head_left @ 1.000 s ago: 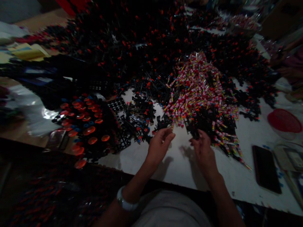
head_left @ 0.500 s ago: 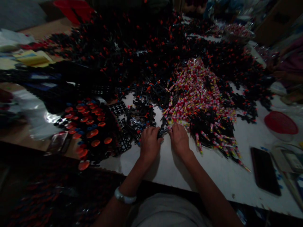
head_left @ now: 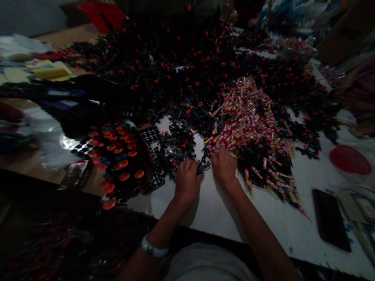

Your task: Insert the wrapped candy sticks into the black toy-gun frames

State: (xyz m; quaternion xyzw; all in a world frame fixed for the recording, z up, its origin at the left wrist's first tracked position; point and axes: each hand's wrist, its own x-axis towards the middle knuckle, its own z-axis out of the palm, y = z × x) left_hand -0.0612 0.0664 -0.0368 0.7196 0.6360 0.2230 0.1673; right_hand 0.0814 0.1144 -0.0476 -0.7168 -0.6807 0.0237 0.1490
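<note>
My left hand (head_left: pixel 187 179) lies knuckles-up on the white table (head_left: pixel 211 207), fingers curled over a small black plastic part (head_left: pixel 203 167) at the edge of a black parts heap (head_left: pixel 175 142). My right hand (head_left: pixel 224 164) rests just to its right. Its fingers are bent into the near edge of a pile of pink and yellow wrapped candy sticks (head_left: pixel 246 117). What those fingers hold is hidden. A white watch (head_left: pixel 152 249) sits on my left wrist.
Black frames with orange discs (head_left: pixel 117 156) lie at the left. A huge mound of black and red parts (head_left: pixel 175 58) covers the far table. At the right are a dark phone (head_left: pixel 331 218) and a red mesh basket (head_left: pixel 350 160). Another person's arm (head_left: pixel 354 88) shows at far right.
Both hands moved forward from the bare table into the piles. The left hand closed on a black part and the right hand reached the candy sticks. The view shifted slightly.
</note>
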